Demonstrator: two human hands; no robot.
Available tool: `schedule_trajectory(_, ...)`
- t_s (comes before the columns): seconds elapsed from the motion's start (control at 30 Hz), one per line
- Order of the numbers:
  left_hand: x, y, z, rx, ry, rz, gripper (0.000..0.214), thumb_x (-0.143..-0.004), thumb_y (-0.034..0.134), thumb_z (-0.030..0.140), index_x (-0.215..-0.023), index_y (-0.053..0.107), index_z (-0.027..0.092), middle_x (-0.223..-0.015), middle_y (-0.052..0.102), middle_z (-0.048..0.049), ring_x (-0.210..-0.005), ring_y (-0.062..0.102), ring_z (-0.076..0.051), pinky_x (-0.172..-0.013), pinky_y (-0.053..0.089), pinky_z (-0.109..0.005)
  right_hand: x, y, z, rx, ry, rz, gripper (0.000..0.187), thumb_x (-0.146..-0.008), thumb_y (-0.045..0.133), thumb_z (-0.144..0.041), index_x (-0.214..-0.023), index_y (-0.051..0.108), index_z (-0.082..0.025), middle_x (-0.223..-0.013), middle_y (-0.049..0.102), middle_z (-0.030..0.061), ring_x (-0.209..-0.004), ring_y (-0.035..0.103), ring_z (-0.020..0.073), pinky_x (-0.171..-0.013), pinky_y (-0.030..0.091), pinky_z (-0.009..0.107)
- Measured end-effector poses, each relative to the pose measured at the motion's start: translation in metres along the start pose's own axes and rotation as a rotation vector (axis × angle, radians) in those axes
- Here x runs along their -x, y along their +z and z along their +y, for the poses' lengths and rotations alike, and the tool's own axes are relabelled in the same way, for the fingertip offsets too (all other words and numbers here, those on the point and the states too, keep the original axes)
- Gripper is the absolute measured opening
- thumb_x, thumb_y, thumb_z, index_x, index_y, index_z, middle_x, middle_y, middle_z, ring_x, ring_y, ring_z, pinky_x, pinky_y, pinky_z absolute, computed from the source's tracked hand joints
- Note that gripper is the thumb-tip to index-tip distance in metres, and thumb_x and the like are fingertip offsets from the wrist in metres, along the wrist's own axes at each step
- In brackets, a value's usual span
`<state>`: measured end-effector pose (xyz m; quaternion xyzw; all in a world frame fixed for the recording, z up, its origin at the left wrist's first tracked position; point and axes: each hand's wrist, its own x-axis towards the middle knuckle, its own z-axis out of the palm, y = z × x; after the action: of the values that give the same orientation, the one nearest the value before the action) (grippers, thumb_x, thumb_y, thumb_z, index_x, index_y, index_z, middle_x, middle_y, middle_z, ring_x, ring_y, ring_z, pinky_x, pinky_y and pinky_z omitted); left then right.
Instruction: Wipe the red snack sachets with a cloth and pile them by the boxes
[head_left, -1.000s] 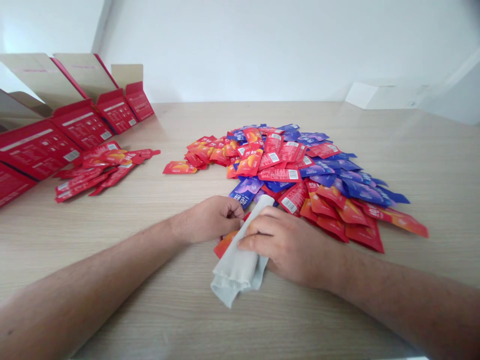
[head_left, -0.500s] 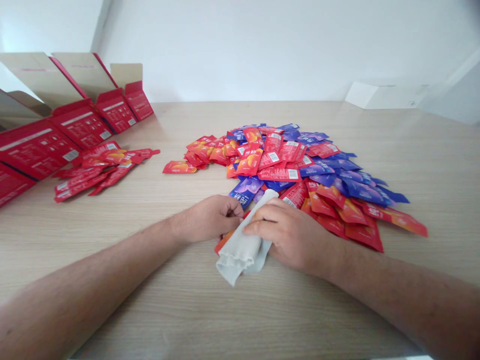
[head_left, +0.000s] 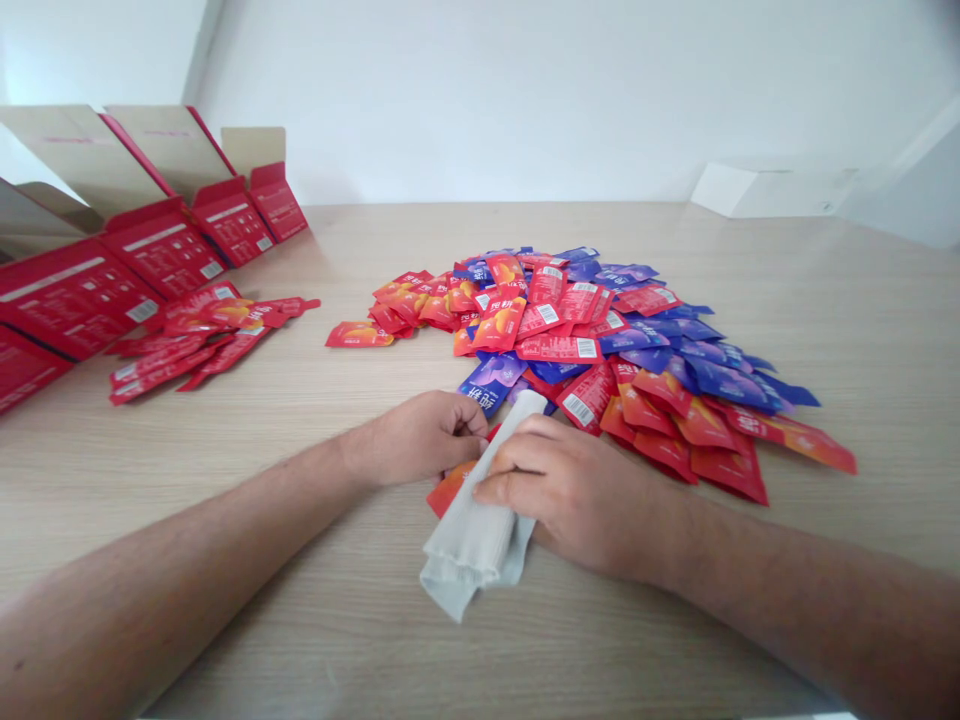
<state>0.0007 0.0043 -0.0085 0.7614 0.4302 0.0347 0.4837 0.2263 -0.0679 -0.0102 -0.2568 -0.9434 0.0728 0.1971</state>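
Your right hand (head_left: 577, 500) is clenched over the grey cloth (head_left: 472, 540), which lies on the bench (head_left: 225, 560) with its long axis pointing away from you, toward the pile of sachets (head_left: 562, 345). Your left hand (head_left: 424, 438) is curled just beside the cloth, above a red sachet (head_left: 450, 488); I cannot tell if it grasps this

bare left forearm (head_left: 172, 570) and right forearm (head_left: 810, 600) are showing fine hair, narrowing at the wrists into a broad left hand (head_left: 420, 438) and right hand (head_left: 577, 500)
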Motion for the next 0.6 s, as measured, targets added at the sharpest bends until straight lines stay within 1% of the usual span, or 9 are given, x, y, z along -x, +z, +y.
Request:
schedule_trajectory(0.07,0.000,0.000,-0.001,0.000,0.001,0.002,0.014,-0.083,0.058,0.032,-0.090,0.063,0.021,-0.066,0.058,0.0063,-0.057,0.057,-0.011,-0.048,0.046,-0.019,0.000,0.000,0.001,-0.010,-0.008,-0.007,0.023,-0.093,0.066,-0.013,-0.115,0.073,-0.017,-0.109,0.070,0.0092,-0.106,0.058,0.0255,-0.096,0.050,0.042)
schedule_trajectory(0.2,0.003,0.002,-0.003,0.034,-0.012,0.008,0.014,-0.082,0.060,0.034,-0.089,0.063,0.022,-0.065,0.060,0.0066,-0.055,0.057,-0.012,-0.048,0.046,-0.020,0.002,0.000,0.007,-0.033,0.119,0.046,0.031,-0.089,0.065,-0.007,-0.117,0.072,-0.018,-0.110,0.069,0.0090,-0.105,0.059,0.0259,-0.094,0.050,0.042)
schedule_trajectory(0.27,0.006,0.002,-0.003,0.042,-0.013,-0.003,0.014,-0.083,0.061,0.035,-0.087,0.064,0.022,-0.065,0.060,0.0064,-0.055,0.057,-0.011,-0.049,0.044,-0.019,0.003,-0.001,0.009,-0.079,0.153,0.098,0.032,-0.089,0.064,-0.007,-0.119,0.072,-0.018,-0.111,0.070,0.0089,-0.104,0.061,0.0251,-0.094,0.050,0.042)
schedule_trajectory(0.33,0.009,-0.001,-0.002,0.039,0.008,-0.011,0.017,-0.085,0.062,0.038,-0.084,0.064,0.021,-0.065,0.061,0.0059,-0.055,0.055,-0.010,-0.049,0.041,-0.019,0.003,-0.003,0.009,-0.147,0.168,0.185,0.032,-0.090,0.063,-0.007,-0.120,0.071,-0.018,-0.113,0.071,0.0084,-0.105,0.063,0.0238,-0.095,0.051,0.041)
schedule_trajectory(0.4,0.012,-0.006,-0.001,0.034,0.055,0.020,0.021,-0.086,0.064,0.040,-0.082,0.063,0.020,-0.067,0.061,0.0052,-0.058,0.054,-0.010,-0.052,0.040,-0.019,0.003,-0.006,0.007,-0.212,0.202,0.289,0.033,-0.091,0.063,-0.007,-0.120,0.071,-0.020,-0.112,0.072,0.0068,-0.105,0.065,0.0225,-0.095,0.052,0.039)
schedule_trajectory(0.47,0.014,-0.011,-0.001,0.017,0.149,0.095,0.024,-0.087,0.065,0.042,-0.082,0.062,0.019,-0.070,0.061,0.0044,-0.063,0.054,-0.010,-0.057,0.042,-0.020,0.001,-0.011,0.006,-0.269,0.289,0.413,0.031,-0.091,0.065,-0.010,-0.117,0.073,-0.023,-0.109,0.074,0.0046,-0.102,0.068,0.0218,-0.092,0.054,0.038)
schedule_trajectory(0.53,0.018,-0.017,-0.003,-0.025,0.274,0.188,0.023,-0.089,0.065,0.040,-0.083,0.061,0.018,-0.073,0.060,0.0033,-0.067,0.053,-0.011,-0.062,0.043,-0.021,-0.001,-0.016,0.005,-0.326,0.400,0.551,0.023,-0.092,0.068,-0.015,-0.112,0.074,-0.025,-0.105,0.075,0.0032,-0.096,0.070,0.0219,-0.088,0.057,0.038)
schedule_trajectory(0.6,0.023,-0.019,-0.005,-0.065,0.367,0.279,0.022,-0.093,0.063,0.039,-0.086,0.062,0.018,-0.075,0.060,0.0021,-0.068,0.053,-0.011,-0.063,0.044,-0.022,-0.004,-0.021,0.006,-0.373,0.471,0.680,0.015,-0.094,0.070,-0.021,-0.106,0.075,-0.026,-0.100,0.076,0.0028,-0.091,0.071,0.0226,-0.084,0.059,0.039)
